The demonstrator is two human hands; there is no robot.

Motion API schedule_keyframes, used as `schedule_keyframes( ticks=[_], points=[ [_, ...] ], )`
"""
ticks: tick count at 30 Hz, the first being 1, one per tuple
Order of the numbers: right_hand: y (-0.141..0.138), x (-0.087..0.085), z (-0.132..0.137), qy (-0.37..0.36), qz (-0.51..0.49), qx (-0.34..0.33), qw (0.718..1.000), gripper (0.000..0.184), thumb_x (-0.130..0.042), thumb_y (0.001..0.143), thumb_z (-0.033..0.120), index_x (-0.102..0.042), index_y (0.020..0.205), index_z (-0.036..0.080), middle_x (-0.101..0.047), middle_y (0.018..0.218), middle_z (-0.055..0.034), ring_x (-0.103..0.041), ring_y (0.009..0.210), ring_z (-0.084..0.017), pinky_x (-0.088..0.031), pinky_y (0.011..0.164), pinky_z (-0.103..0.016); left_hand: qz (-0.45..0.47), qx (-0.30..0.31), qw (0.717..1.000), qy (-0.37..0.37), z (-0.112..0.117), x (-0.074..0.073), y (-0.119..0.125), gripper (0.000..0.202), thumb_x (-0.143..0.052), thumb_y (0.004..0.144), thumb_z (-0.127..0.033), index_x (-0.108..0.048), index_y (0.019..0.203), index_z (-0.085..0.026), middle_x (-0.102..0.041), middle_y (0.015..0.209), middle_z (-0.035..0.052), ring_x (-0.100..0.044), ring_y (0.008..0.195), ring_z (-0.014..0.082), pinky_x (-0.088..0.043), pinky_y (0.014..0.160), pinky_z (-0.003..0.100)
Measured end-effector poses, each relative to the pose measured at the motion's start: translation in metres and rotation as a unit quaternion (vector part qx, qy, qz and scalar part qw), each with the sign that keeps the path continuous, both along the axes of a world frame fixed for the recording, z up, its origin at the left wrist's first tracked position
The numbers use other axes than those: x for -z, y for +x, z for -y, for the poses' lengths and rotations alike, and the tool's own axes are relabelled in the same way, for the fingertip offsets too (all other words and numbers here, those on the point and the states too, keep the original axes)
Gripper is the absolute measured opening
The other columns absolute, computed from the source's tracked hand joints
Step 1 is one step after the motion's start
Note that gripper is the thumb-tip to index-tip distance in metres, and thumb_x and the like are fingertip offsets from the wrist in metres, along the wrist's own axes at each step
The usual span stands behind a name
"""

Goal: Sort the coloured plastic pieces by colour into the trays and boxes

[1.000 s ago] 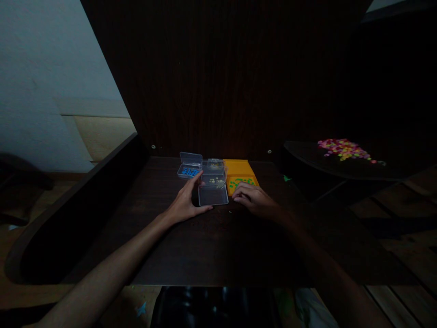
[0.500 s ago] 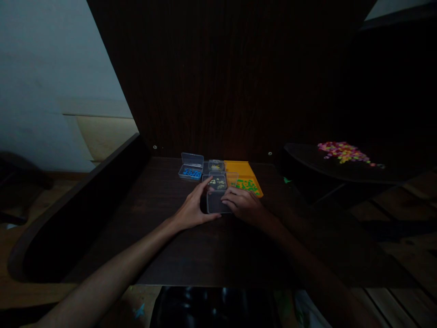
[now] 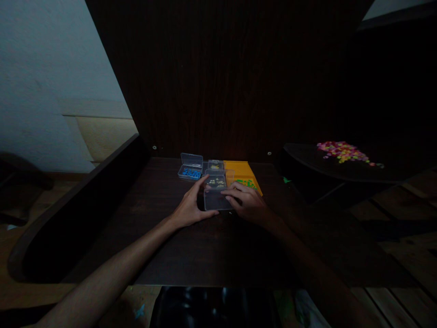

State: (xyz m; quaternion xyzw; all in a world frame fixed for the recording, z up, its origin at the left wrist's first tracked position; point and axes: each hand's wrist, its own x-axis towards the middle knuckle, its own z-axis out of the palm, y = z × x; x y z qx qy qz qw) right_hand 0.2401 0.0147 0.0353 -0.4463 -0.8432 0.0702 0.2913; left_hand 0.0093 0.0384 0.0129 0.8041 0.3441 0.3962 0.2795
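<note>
My left hand [image 3: 191,205] grips a clear plastic box [image 3: 218,200], thumb along its near edge and fingers up its left side. The box stands open, one half nearer me and the other, with small pale pieces [image 3: 215,182] in it, farther away. Over the right part of the near half is my right hand [image 3: 247,200], thumb and forefinger a little apart with nothing visible between them. A tiny pale speck [image 3: 230,212] shows just below the near edge. Behind my right hand lies a yellow tray [image 3: 241,168] with green pieces [image 3: 247,183], partly covered by the fingers.
An open clear case [image 3: 191,159] with blue pieces [image 3: 191,173] stands at the back left. Beside it is another clear box [image 3: 215,166] with yellowish pieces. Colourful beads [image 3: 344,151] are heaped on a side shelf at the right. A dark panel [image 3: 211,91] rises behind the desk.
The near half of the box has shifted slightly left and away from me. My right thumb and forefinger have parted a little. A pale speck now shows below the box's near edge.
</note>
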Motion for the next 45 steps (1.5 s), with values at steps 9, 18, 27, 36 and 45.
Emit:
schedule_keyframes(
  ticks=[9, 18, 27, 36, 45],
  points=[
    [0.025, -0.007, -0.002, -0.053, -0.027, -0.059, 0.996, 0.014, -0.058, 0.083, 0.016, -0.069, 0.091, 0.019, -0.062, 0.080, -0.0021, -0.054, 0.066, -0.014, -0.046, 0.064, -0.027, 0.096, -0.049, 0.994, -0.032, -0.013, 0.004, -0.005, 0.103, -0.087, 0.062, -0.040, -0.032, 0.148, -0.025, -0.060, 0.117, 0.0107, -0.065, 0.104, 0.0275, -0.060, 0.090, 0.049],
    [0.034, 0.003, -0.007, -0.204, 0.097, -0.125, 0.966, 0.032, -0.067, 0.076, 0.013, -0.069, 0.106, 0.021, -0.065, 0.097, -0.0040, -0.058, 0.079, -0.015, -0.046, 0.073, -0.027, 0.121, -0.035, 0.989, -0.075, -0.017, 0.004, -0.009, 0.101, -0.086, 0.065, -0.034, -0.032, 0.151, -0.025, -0.059, 0.126, 0.0118, -0.062, 0.116, 0.0289, -0.054, 0.100, 0.052],
    [0.037, 0.003, -0.011, -0.210, 0.093, -0.122, 0.966, 0.017, -0.058, 0.089, 0.015, -0.073, 0.095, 0.020, -0.066, 0.094, -0.0047, -0.061, 0.087, -0.017, -0.048, 0.081, -0.031, 0.131, -0.021, 0.986, -0.097, -0.017, 0.007, -0.008, 0.096, -0.085, 0.067, -0.030, -0.035, 0.149, -0.028, -0.058, 0.127, 0.0114, -0.059, 0.120, 0.0290, -0.051, 0.102, 0.055],
    [0.040, 0.006, -0.013, -0.216, 0.068, -0.112, 0.968, 0.012, -0.062, 0.088, 0.016, -0.071, 0.096, 0.018, -0.068, 0.095, -0.0054, -0.062, 0.087, -0.017, -0.048, 0.079, -0.030, 0.126, -0.018, 0.987, -0.100, -0.015, 0.004, -0.006, 0.096, -0.085, 0.066, -0.029, -0.035, 0.149, -0.027, -0.059, 0.124, 0.0109, -0.059, 0.119, 0.0291, -0.050, 0.103, 0.057],
    [0.043, 0.009, -0.015, -0.214, 0.087, -0.114, 0.966, 0.012, -0.063, 0.090, 0.021, -0.074, 0.095, 0.020, -0.068, 0.096, -0.0056, -0.062, 0.088, -0.017, -0.048, 0.081, -0.031, 0.116, -0.017, 0.988, -0.098, -0.013, 0.002, -0.006, 0.094, -0.084, 0.068, -0.029, -0.035, 0.148, -0.029, -0.059, 0.123, 0.0102, -0.060, 0.118, 0.0284, -0.051, 0.103, 0.056]
  ],
)
